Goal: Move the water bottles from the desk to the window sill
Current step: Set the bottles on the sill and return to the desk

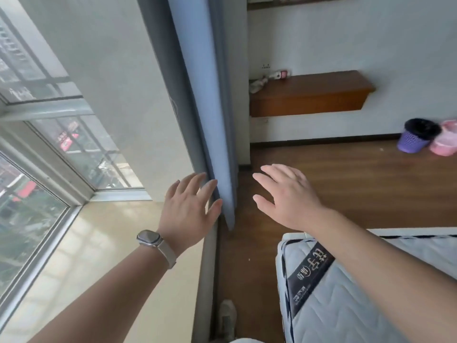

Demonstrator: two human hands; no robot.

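Wooden floor [346,189], one: open strip between the window sill's front edge and the mattress corner, widening toward the far wall. Window sill [111,243], one, cream, along the glass at left. Mattress [346,305], one, lower right. Curtain [205,95], one, blue, at the sill's far end. Tabletop [321,87], one, wall-mounted; pale clutter [258,84] at its left end, too blurred to tell whether water bottles. Hands, two: left hand [190,209] over the sill's front edge, right hand [286,194] over the floor, both spread, holding nothing. Bins, two, touching: purple bin [415,139], pink bin [445,142]. Wristwatch [149,238], one.
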